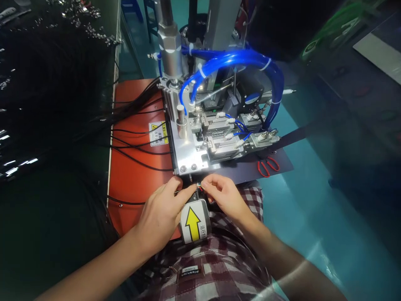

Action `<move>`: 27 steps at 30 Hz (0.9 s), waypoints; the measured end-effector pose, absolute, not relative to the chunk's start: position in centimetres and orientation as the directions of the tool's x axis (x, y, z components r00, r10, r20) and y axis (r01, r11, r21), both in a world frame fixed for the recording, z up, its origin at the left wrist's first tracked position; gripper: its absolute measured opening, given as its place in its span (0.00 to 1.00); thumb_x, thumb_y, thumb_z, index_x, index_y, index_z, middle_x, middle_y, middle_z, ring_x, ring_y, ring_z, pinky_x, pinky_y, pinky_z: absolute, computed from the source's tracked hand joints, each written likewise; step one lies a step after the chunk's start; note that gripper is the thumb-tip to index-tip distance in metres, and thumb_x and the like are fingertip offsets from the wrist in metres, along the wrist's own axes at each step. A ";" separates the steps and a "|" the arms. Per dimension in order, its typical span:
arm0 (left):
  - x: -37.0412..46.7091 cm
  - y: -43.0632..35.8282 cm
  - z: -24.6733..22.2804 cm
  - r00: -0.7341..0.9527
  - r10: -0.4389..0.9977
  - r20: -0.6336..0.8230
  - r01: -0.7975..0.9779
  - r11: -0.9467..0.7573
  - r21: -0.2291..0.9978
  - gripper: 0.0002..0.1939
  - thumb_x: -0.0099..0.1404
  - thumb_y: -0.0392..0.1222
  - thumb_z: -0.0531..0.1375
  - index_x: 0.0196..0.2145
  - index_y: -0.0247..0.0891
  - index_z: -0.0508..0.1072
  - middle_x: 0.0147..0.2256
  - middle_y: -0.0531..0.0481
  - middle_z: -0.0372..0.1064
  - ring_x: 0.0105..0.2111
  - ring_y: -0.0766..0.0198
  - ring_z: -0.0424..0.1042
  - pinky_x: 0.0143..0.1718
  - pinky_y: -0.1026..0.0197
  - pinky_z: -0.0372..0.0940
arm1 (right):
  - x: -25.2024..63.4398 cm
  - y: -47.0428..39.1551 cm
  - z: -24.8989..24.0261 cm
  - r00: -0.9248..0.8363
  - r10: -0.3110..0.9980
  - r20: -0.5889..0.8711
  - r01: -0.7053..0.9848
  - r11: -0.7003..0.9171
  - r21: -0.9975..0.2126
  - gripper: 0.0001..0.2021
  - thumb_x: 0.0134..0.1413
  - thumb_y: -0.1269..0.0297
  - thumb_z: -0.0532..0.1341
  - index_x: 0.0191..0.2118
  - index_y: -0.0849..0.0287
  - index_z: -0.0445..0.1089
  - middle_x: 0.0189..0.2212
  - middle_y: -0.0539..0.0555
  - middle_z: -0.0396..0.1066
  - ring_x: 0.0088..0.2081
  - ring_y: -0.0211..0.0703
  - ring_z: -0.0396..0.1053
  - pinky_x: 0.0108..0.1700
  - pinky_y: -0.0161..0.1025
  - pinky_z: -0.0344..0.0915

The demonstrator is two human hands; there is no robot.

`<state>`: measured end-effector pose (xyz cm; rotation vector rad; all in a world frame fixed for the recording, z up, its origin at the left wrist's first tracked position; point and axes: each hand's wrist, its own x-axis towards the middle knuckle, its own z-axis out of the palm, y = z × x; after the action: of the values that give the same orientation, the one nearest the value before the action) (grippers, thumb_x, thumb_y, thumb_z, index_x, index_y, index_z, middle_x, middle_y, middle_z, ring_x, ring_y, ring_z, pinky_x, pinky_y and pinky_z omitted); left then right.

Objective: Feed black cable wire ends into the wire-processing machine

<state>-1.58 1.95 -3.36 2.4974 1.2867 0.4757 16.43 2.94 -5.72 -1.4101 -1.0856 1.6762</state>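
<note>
My left hand (163, 209) reaches in from the left, its thumb and forefinger closed at a tiny part with coloured wires (199, 185). From the right, my right hand (223, 193) pinches the same small part between thumb and forefinger. Both hands meet just in front of the metal machine (191, 156). Below the fingertips is a black block bearing a white label with a yellow arrow (193, 221). Fine detail of the part is too small to tell.
Blue air tubes (233, 58) arch over the machine. Black cables (138, 161) cross the orange-red plate (134, 184) on the left, many more hanging beyond. Red-handled scissors (268, 167) lie right of the machine. A checked garment covers the lap.
</note>
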 end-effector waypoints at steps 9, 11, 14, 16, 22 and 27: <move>-1.4 2.0 -3.4 0.566 0.800 0.198 0.746 -0.599 0.291 0.17 0.65 0.33 0.48 0.47 0.35 0.73 0.30 0.44 0.61 0.27 0.59 0.64 0.24 0.59 0.64 | 16.5 3.0 -6.2 -0.170 0.899 -0.404 0.060 -0.400 -0.914 0.11 0.51 0.59 0.59 0.26 0.61 0.63 0.17 0.45 0.58 0.19 0.33 0.55 0.21 0.32 0.51; -1.3 2.0 -3.4 0.574 0.794 0.202 0.749 -0.608 0.264 0.17 0.66 0.33 0.48 0.47 0.35 0.72 0.29 0.45 0.60 0.26 0.59 0.63 0.23 0.60 0.62 | 16.5 2.9 -6.2 -0.169 0.901 -0.399 0.064 -0.394 -0.917 0.10 0.52 0.59 0.59 0.26 0.61 0.63 0.17 0.45 0.58 0.19 0.33 0.55 0.21 0.32 0.51; -1.2 2.0 -3.3 0.581 0.786 0.212 0.752 -0.618 0.229 0.16 0.66 0.33 0.49 0.46 0.35 0.73 0.29 0.45 0.60 0.26 0.60 0.63 0.23 0.61 0.61 | 16.5 2.8 -6.2 -0.169 0.908 -0.383 0.062 -0.378 -0.924 0.10 0.52 0.60 0.59 0.27 0.61 0.63 0.18 0.45 0.58 0.19 0.33 0.56 0.22 0.32 0.52; -1.2 2.0 -3.3 0.585 0.780 0.220 0.755 -0.623 0.203 0.16 0.65 0.32 0.49 0.45 0.34 0.73 0.29 0.45 0.61 0.26 0.60 0.63 0.24 0.61 0.60 | 16.4 2.7 -6.2 -0.163 0.915 -0.370 0.066 -0.364 -0.929 0.09 0.52 0.61 0.58 0.27 0.60 0.63 0.18 0.45 0.58 0.20 0.33 0.56 0.22 0.32 0.53; -1.1 2.0 -3.2 0.601 0.765 0.232 0.755 -0.639 0.149 0.16 0.66 0.33 0.48 0.45 0.34 0.72 0.28 0.46 0.62 0.25 0.61 0.62 0.24 0.62 0.59 | 16.1 2.5 -6.1 -0.123 0.935 -0.333 0.125 -0.318 -0.940 0.09 0.54 0.61 0.57 0.27 0.60 0.62 0.19 0.45 0.58 0.20 0.33 0.54 0.22 0.32 0.53; -1.1 2.0 -3.3 0.609 0.759 0.228 0.756 -0.643 0.121 0.15 0.66 0.32 0.49 0.46 0.34 0.72 0.28 0.46 0.63 0.26 0.60 0.61 0.25 0.61 0.58 | 15.8 2.4 -5.9 -0.087 0.941 -0.326 0.175 -0.308 -0.935 0.09 0.55 0.62 0.56 0.27 0.59 0.61 0.20 0.46 0.58 0.20 0.33 0.54 0.22 0.32 0.54</move>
<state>-1.13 1.96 -3.35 2.8071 1.3222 0.4075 15.83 2.39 -5.87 -1.5162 -1.2453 1.4577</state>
